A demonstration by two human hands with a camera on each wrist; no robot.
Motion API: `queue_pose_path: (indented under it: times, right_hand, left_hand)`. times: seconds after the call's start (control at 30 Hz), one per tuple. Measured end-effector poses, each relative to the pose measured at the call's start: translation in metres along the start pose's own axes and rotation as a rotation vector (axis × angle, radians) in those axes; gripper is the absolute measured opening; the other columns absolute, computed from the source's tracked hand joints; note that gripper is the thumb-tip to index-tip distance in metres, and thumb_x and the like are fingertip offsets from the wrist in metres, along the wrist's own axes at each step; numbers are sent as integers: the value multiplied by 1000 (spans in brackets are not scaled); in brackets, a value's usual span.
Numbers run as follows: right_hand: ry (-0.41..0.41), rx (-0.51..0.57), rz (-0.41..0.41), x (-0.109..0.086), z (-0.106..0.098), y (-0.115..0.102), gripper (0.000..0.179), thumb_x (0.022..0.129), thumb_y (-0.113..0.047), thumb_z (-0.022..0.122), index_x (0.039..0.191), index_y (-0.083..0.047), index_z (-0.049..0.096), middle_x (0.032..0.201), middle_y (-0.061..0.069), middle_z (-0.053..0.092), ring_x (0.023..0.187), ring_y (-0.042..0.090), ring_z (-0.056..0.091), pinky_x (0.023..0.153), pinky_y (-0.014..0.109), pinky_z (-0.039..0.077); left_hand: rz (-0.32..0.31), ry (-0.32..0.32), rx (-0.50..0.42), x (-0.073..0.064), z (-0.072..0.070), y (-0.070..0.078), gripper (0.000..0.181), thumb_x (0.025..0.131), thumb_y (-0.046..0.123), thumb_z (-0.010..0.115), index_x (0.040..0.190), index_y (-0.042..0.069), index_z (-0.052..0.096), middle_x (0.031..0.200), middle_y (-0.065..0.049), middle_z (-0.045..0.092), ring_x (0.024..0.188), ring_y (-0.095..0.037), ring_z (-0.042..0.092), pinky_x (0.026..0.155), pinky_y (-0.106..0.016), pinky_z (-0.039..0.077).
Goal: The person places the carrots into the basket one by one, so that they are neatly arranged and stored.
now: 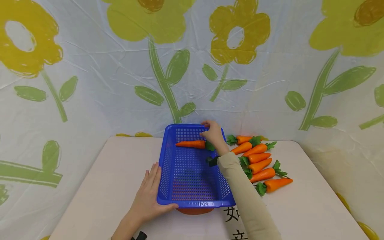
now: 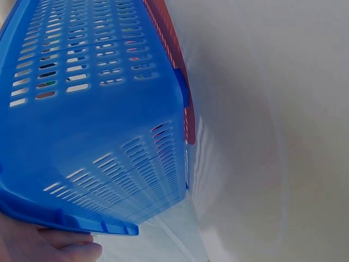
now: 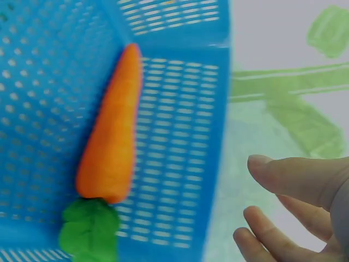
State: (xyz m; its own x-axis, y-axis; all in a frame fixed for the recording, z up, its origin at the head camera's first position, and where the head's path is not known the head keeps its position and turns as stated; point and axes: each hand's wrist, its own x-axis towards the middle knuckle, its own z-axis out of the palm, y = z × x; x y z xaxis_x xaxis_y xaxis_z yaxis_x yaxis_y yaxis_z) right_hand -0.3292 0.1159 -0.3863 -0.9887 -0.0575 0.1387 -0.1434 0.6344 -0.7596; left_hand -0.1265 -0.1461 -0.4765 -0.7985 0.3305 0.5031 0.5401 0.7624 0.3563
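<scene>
A blue plastic basket [image 1: 195,173] stands on the table, with one carrot [image 1: 192,144] lying across its far end. The carrot's orange tip points left and its green leaves are at the right. My left hand [image 1: 147,196] touches the basket's near left corner, fingers straight along the outer side and thumb at the front rim. In the right wrist view, my right hand [image 3: 294,213] holds nothing, its thumb and fingers spread apart beside the basket's far wall. From the head view, that hand [image 1: 213,135] appears over the far right corner, near the carrot's leaves.
Several carrots [image 1: 259,157] with green leaves lie on the table right of the basket. A reddish, slotted thing [image 2: 170,41] shows beneath the basket. Black characters [image 1: 231,214] mark the near table top [image 1: 120,173]. A flower-printed cloth [image 1: 126,73] hangs behind.
</scene>
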Motion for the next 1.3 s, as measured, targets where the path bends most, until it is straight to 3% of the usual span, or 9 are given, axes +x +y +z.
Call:
queue_pose_path:
  times: [0.33,0.7,1.13,1.2,1.3]
  right_hand:
    - [14,81,-68,-24,-33,-19,47,85,-4,75,130,-3,62,130,22,58,125,37,50,104,53,44]
    - [121,109,-142,-62,-80,-26,44,87,-6,75,129,-6,63,129,17,59,124,33,48,105,54,40]
    - [275,93,-189,-111,-146,8,43,89,-8,73,131,-3,63,130,17,59,122,33,49,101,58,42]
    - [297,84,-204,-117,-155,18,43,90,-8,74,131,-3,62,130,16,60,121,29,50,101,53,42]
    - [330,88,-215,-126,-168,33,43,90,-7,73,131,-3,62,127,9,61,120,17,50,102,34,41]
  left_hand:
    - [18,16,2,0,1,0,129,71,85,59,150,-12,28,159,-26,23,146,-41,25,124,-37,6]
    - [5,1,12,0,1,0,129,71,84,61,151,-10,26,162,-21,18,147,-40,23,124,-36,5]
    - [5,-5,2,1,-1,0,128,72,83,61,151,-11,26,162,-22,19,146,-41,23,124,-36,4]
    - [2,-8,5,1,-1,1,128,72,84,60,151,-11,26,162,-22,19,146,-41,23,124,-36,4]
    - [-2,-12,6,1,-1,1,128,72,83,60,151,-11,26,161,-23,19,146,-41,23,124,-36,3]
